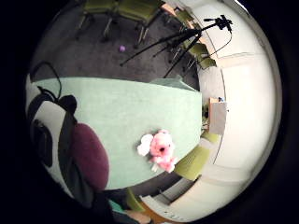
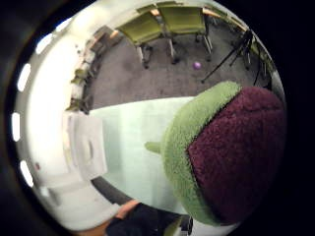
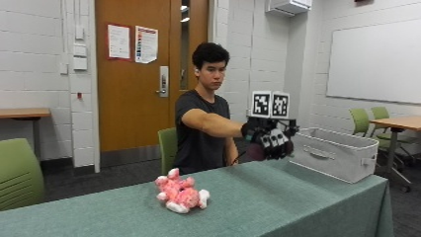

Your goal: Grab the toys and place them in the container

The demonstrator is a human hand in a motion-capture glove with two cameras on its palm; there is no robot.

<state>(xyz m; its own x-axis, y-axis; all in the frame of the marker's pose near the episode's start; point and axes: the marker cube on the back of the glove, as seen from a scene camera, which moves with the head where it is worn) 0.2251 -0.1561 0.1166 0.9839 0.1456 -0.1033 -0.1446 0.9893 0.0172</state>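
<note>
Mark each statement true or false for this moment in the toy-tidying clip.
1. The gloved right hand holds a green and maroon plush toy in its grip, lifted off the table. True.
2. The pink and white plush toy already lies in the container. False: it lies on the green tablecloth, apart from the container.
3. The grey fabric container stands on the table at the end nearest the whiteboard. True.
4. The held toy rests on the cloth. False: it is in the air, beside the container.
5. The pink toy stands upright. False: it lies on its side.
</note>
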